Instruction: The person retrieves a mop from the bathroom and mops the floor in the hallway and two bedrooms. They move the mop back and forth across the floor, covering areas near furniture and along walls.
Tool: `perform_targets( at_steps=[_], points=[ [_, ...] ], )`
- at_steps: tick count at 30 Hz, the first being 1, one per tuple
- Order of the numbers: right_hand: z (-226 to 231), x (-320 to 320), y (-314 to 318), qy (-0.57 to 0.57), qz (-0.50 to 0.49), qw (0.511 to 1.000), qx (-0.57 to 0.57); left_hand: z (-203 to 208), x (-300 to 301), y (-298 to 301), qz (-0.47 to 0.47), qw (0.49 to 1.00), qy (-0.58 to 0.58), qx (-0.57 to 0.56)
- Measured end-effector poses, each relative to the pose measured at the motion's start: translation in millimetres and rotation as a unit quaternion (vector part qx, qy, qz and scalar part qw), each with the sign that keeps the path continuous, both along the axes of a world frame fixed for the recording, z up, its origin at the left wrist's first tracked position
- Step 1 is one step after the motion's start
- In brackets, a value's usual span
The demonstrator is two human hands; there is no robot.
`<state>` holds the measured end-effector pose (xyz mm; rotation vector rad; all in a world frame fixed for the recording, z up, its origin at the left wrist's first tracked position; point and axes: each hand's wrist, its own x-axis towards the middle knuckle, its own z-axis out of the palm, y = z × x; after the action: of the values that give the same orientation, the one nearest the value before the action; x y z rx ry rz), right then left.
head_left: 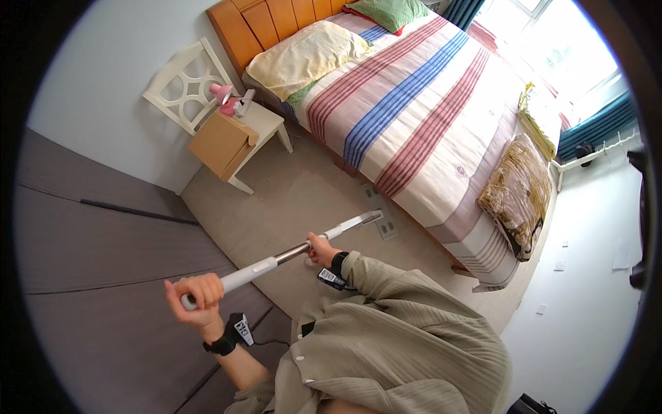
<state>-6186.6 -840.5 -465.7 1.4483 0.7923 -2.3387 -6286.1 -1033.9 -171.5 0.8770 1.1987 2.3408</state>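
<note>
I hold a long mop (289,254) with a white and metal pole in both hands. My left hand (196,298) grips the white top end of the pole. Farther down, my right hand (321,249) is closed around the metal part. The flat grey mop head (381,214) rests on the beige floor (289,200) beside the edge of the bed (420,103). Each wrist carries a black band with a small device.
The bed has a striped sheet, a yellow pillow (303,55) and a folded brown blanket (517,193). A small white bedside table (241,134) with a pink lamp (222,95) stands by the wooden headboard. A grey wardrobe front (103,255) lies to my left.
</note>
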Motion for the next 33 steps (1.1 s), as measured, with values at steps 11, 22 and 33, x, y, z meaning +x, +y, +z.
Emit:
perform_targets(
  at_steps=[11,22,33],
  points=[
    [24.1,-59.4,-133.5,0.042,0.187,0.976,-0.100,63.2,11.8,-122.6,0.196,0.978,-0.006,-0.074],
    [66.0,-49.3,-171.2,0.102,0.269,0.958,-0.013,78.0,137.8,-141.8,0.293,0.927,0.196,-0.132],
    [37.7,-112.6,-107.0,0.068,0.349,0.932,0.074,-4.1,130.9,-113.6,0.414,0.905,0.083,-0.058]
  ],
)
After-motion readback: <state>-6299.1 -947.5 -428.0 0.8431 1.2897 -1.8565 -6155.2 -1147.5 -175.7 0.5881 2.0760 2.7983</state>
